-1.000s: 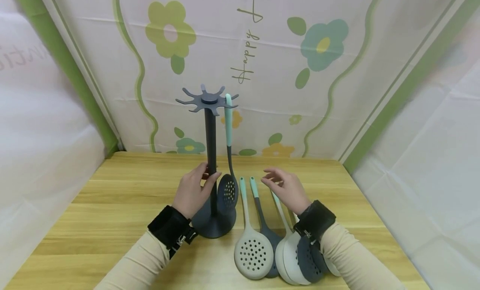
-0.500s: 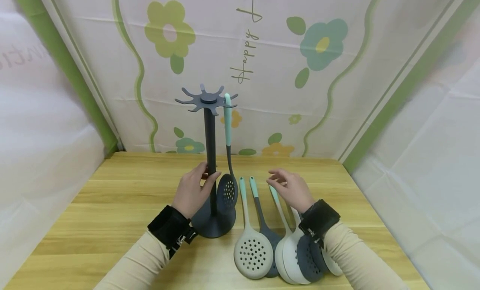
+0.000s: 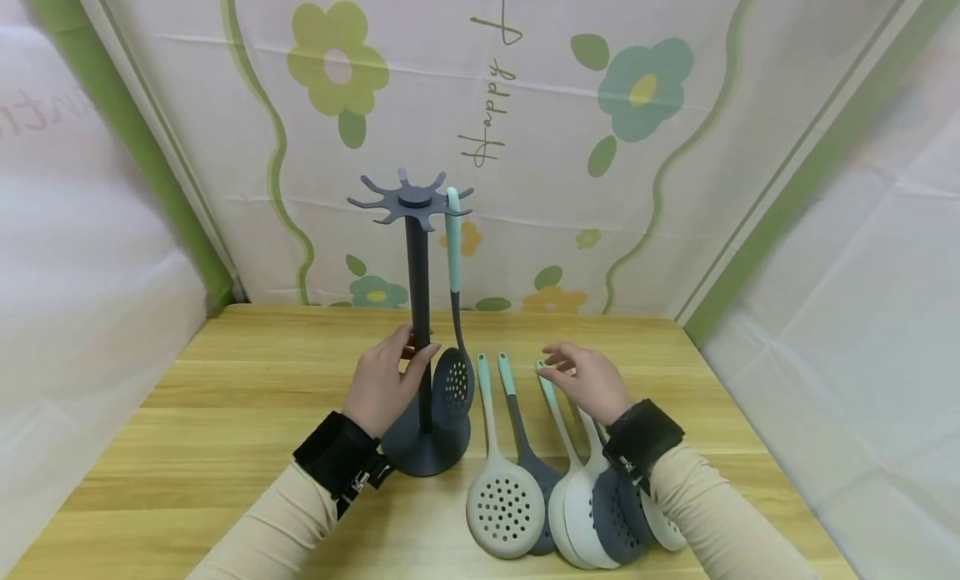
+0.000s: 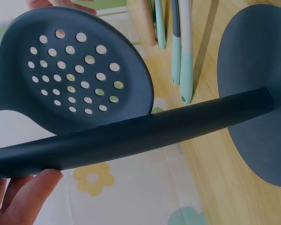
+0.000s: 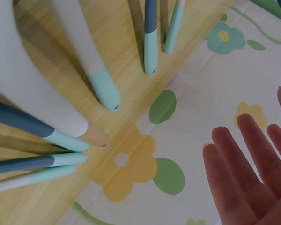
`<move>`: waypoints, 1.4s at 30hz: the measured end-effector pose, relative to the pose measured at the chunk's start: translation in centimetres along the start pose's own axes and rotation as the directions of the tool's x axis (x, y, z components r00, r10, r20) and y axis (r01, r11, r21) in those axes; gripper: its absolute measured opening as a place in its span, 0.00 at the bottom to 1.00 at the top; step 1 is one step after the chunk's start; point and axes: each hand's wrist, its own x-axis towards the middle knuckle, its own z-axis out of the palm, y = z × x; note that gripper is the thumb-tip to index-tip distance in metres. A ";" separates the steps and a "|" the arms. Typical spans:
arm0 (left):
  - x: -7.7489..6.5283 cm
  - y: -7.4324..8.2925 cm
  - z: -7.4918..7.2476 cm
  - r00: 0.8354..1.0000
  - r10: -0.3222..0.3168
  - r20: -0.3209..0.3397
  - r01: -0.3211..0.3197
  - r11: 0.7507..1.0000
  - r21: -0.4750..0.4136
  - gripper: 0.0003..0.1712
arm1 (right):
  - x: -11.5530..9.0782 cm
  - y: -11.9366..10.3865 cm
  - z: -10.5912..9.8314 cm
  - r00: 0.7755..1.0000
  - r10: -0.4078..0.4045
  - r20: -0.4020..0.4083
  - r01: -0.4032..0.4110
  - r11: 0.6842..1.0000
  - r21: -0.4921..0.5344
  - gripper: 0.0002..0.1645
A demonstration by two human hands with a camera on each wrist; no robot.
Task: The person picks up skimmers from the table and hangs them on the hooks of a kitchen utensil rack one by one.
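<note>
My left hand [image 3: 382, 384] grips the black pole [image 3: 418, 272] of an upright utensil stand, with thumb and fingers on opposite sides. A dark slotted spoon [image 3: 453, 384] with a mint handle hangs from one arm of the stand's top ring [image 3: 414, 198]. In the left wrist view its perforated head [image 4: 75, 70] is beside the pole. My right hand [image 3: 588, 380] hovers over the handles of utensils lying on the table, holding nothing. Its fingers [image 5: 239, 173] are spread and loosely extended in the right wrist view. Nearest to it is a mint-tipped pale handle [image 3: 547, 388].
Right of the stand's round base [image 3: 427, 447] lie a pale skimmer [image 3: 506, 513], a dark utensil [image 3: 531, 459] and several overlapping pale and dark utensils [image 3: 592, 522], partly hidden by the right forearm. A flower-printed cloth [image 3: 540, 147] stands behind the wooden table [image 3: 225, 413].
My right hand has shifted a little to the right, uncovering more of the pale handle below it. The left hand keeps its grip on the pole.
</note>
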 end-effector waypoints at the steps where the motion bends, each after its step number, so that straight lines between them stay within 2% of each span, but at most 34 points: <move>1: 0.0 0.0 0.0 1.000 -0.002 0.000 0.002 1.000 0.001 0.10 | 0.0 0.1 0.0 1.000 0.004 0.002 -0.004 1.000 -0.006 0.25; 7: 0.0 0.0 0.0 1.000 0.007 -0.010 -0.007 1.000 0.009 0.09 | -0.1 0.6 -0.3 0.999 0.036 0.012 -0.036 0.999 -0.037 0.24; 15: 0.0 0.0 0.1 1.000 0.020 -0.019 -0.020 1.000 0.003 0.09 | -0.2 1.4 -0.5 0.995 0.095 0.040 -0.094 0.995 -0.022 0.25; 42: -0.1 0.0 0.1 1.000 0.023 -0.014 -0.023 1.000 0.014 0.09 | -0.4 3.0 -1.0 0.991 0.122 0.055 -0.116 0.988 -0.102 0.21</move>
